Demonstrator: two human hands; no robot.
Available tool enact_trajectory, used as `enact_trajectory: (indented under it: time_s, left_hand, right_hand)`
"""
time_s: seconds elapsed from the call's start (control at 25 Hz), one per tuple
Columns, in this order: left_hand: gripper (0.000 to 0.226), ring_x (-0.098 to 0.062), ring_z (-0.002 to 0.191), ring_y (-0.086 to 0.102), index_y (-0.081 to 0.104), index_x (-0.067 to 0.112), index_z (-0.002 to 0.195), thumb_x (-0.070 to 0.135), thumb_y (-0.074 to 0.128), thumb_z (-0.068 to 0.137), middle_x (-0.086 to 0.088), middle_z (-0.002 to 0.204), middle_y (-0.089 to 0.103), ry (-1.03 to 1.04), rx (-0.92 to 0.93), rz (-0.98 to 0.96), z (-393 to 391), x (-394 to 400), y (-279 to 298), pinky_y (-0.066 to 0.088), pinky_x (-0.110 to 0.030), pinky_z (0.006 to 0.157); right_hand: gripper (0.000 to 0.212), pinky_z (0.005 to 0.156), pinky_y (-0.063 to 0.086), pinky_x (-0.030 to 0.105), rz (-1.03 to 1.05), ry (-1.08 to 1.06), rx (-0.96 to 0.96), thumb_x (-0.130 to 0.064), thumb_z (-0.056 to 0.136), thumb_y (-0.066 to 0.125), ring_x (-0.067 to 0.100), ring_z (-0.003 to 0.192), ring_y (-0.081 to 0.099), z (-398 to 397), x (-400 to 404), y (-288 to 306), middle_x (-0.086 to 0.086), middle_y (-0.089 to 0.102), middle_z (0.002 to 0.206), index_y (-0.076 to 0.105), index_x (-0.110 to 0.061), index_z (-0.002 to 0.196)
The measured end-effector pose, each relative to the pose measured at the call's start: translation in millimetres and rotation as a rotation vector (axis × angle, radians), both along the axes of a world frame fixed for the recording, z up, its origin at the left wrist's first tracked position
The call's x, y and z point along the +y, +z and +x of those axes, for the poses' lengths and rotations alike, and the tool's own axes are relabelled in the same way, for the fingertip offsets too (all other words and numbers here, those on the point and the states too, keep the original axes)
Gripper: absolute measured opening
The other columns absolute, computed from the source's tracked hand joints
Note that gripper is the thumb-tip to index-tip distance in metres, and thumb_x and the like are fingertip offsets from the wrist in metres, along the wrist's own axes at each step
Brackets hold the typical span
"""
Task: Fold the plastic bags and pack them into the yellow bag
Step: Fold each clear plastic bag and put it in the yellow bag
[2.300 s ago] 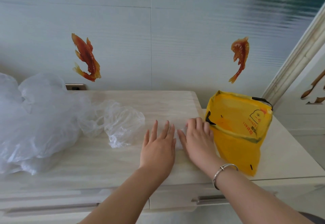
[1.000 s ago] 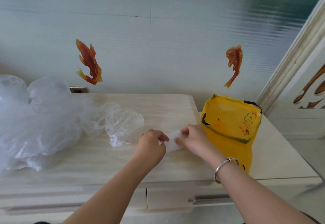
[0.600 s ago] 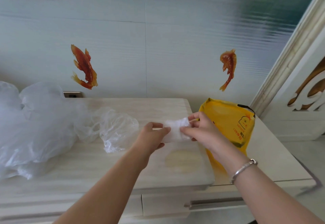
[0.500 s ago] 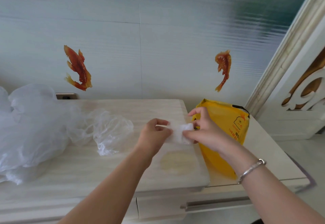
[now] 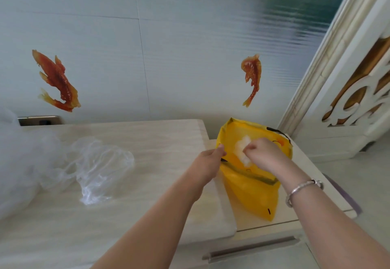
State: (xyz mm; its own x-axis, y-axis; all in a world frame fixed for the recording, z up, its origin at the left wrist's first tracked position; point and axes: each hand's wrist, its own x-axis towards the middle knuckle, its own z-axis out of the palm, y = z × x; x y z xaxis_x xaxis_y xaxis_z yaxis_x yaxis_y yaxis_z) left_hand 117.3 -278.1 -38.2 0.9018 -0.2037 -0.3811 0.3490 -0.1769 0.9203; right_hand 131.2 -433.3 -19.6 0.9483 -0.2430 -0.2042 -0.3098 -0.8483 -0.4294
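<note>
Right hand (image 5: 262, 154): fingers curled downward, its grip pinching a small folded white plastic bag (image 5: 242, 149) at the bag's right side. A silver bracelet (image 5: 301, 190) circles the wrist.
Folded plastic bag: a compact, crumpled white bundle, sitting just left of and below the right fingertips, inside the open mouth of the yellow bag (image 5: 253, 190). Whether it rests on the bag's lining or hangs from the fingers cannot be told.
Left hand (image 5: 207, 163): its grip is narrow, thumb and fingers pinching the near left edge of the yellow bag's mouth and holding it open. It does not touch the folded bundle, which lies just to its right.
Yellow bag: lies on the right part of the tabletop (image 5: 147, 142), mouth toward the wall, closed bottom end toward the viewer. The mouth has dark trim and a dark handle at the far right. The folded white bundle is the only content that shows; deeper inside cannot be seen.
Loose plastic bags: one crumpled clear bag (image 5: 99, 167) lies spread on the tabletop, well left of both hands. A larger heap of cloudy white plastic (image 5: 19, 163) fills the far left edge.
Surroundings: two orange fish stickers (image 5: 56, 81) on the pale wall behind the tabletop; a drawer handle (image 5: 251, 247) below its front edge.
</note>
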Motion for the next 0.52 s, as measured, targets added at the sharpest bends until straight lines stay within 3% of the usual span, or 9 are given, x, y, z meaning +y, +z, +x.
enact_trajectory:
  time_s: [0.08,0.16,0.28,0.4,0.52]
  left_hand:
    - [0.038,-0.017,0.097,0.055,0.067,0.018,0.108,0.044,0.041,0.099,0.004,0.098,0.058,0.013,-0.003,0.039,0.9,-7.7,-5.7,0.043,-0.032,0.092]
    - [0.033,-0.018,0.088,0.053,0.064,0.017,0.097,0.041,0.042,0.099,0.001,0.092,0.055,0.015,-0.033,0.064,0.6,-12.5,-7.6,0.043,-0.030,0.081]
    - [0.026,-0.018,0.082,0.047,0.054,0.020,0.089,0.039,0.040,0.100,-0.002,0.092,0.050,-0.019,-0.086,0.111,-2.4,-14.7,-5.3,0.035,-0.025,0.062]
    - [0.028,-0.018,0.082,0.047,0.054,0.020,0.090,0.041,0.039,0.100,-0.002,0.092,0.050,-0.033,-0.085,0.117,-5.2,-11.7,-3.8,0.034,-0.023,0.061]
    - [0.027,-0.018,0.084,0.046,0.051,0.020,0.090,0.043,0.039,0.100,-0.003,0.093,0.048,-0.041,-0.087,0.127,-6.4,-7.1,-2.0,0.035,-0.027,0.064]
  right_hand:
    - [0.018,0.067,0.050,0.031,0.022,-0.036,0.158,-0.012,0.091,0.045,0.026,0.072,0.056,10.3,-9.2,-12.1,0.012,0.058,0.077,0.057,-0.007,0.079]
    - [0.017,0.087,0.054,0.042,0.154,-0.151,0.201,-0.017,0.093,0.050,0.032,0.094,0.060,18.4,-14.7,-19.7,0.016,0.062,0.102,0.059,-0.006,0.103]
    - [0.022,0.089,0.052,0.041,0.346,-0.291,0.243,-0.023,0.095,0.056,0.032,0.104,0.057,18.3,-14.4,-21.4,0.013,0.057,0.117,0.056,-0.010,0.113]
    - [0.029,0.097,0.044,0.041,0.190,-0.208,0.370,-0.023,0.099,0.047,0.034,0.117,0.051,15.3,-15.9,-24.4,0.010,0.052,0.125,0.058,-0.008,0.120]
    - [0.033,0.093,0.047,0.042,0.004,-0.156,0.233,-0.008,0.097,0.039,0.035,0.114,0.054,13.7,-14.9,-16.1,0.018,0.057,0.128,0.061,-0.002,0.121]
